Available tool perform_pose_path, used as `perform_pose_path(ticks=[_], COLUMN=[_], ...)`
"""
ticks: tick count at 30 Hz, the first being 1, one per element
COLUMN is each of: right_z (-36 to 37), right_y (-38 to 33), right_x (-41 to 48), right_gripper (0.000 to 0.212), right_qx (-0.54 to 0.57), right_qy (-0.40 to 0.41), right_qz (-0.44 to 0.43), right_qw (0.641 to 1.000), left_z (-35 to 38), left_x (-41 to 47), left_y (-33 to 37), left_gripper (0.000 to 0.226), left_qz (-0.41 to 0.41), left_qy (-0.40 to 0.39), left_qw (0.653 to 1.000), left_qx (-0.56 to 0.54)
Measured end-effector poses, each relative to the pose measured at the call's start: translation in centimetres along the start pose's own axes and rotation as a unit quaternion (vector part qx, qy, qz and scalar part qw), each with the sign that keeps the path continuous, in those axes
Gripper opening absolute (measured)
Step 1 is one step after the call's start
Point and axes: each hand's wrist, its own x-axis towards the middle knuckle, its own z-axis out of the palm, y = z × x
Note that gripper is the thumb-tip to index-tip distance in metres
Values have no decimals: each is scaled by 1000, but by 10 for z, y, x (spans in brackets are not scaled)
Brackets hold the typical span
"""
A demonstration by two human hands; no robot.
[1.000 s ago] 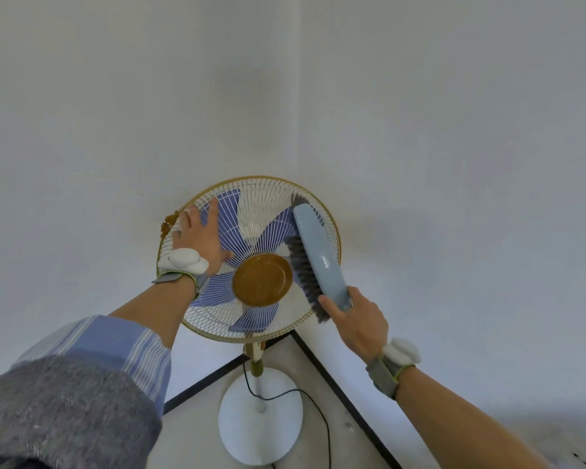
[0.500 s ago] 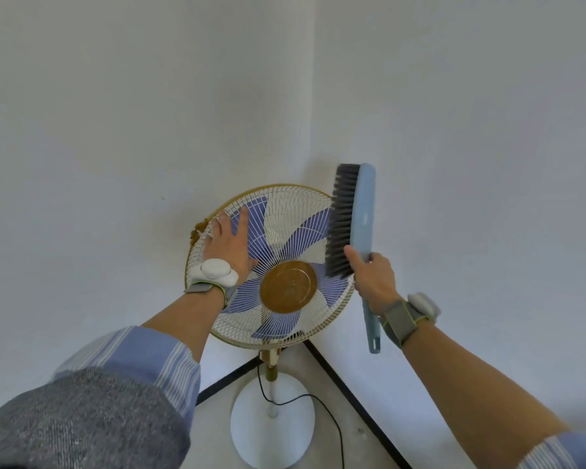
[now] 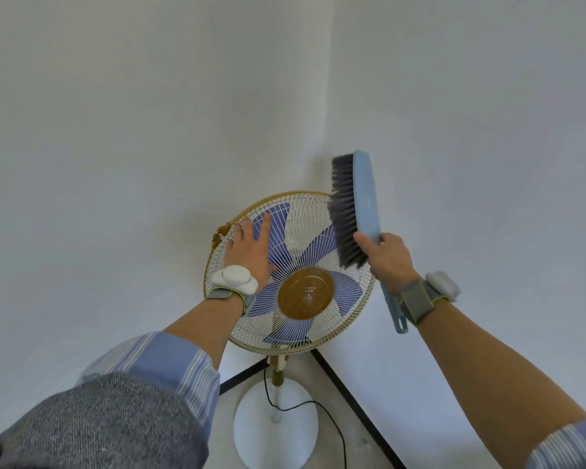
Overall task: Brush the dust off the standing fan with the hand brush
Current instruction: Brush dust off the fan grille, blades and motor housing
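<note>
Standing fan (image 3: 295,265), hand brush (image 3: 356,208) alongside

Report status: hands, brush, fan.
Left hand flat on fan grille. Right hand shut on hand brush, bristles at grille's upper right edge. Nothing in the way.

Left hand (image 3: 251,247) flat on fan grille (image 3: 295,228); right hand (image 3: 388,255) grips brush (image 3: 364,194)
</note>
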Motion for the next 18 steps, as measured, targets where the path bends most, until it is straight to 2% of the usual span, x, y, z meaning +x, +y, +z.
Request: perform_pose_path(ticks=[2, 3, 8, 13, 16, 18], right_z=[0, -1, 8, 25, 22, 21], right_y=[-1, -1, 14, 30, 36, 39], right_x=[-6, -10, -32, -59, -64, -63], right_gripper=[62, 63, 62, 63, 65, 65], right_qx=[-120, -146, -228, -214, -156, -70], right_qy=[78, 97, 64, 58, 47, 20], right_qz=[-34, -35, -28, -13, -13, -14], right_qw=[989, 984, 971, 975, 987, 997], left_z=[0, 1, 1, 1, 2, 1], left_x=[0, 0, 2, 5, 9, 10], left_y=[2, 3, 10, 15, 19, 19], left_gripper=[107, 107, 107, 106, 107, 107], left_qz=[2, 3, 13, 13, 16, 14], left_qy=[-1, -3, 1, -5, 0, -2], left_qw=[1000, 1000, 1000, 999, 999, 999], left_qx=[6, 9, 28, 29, 34, 34])
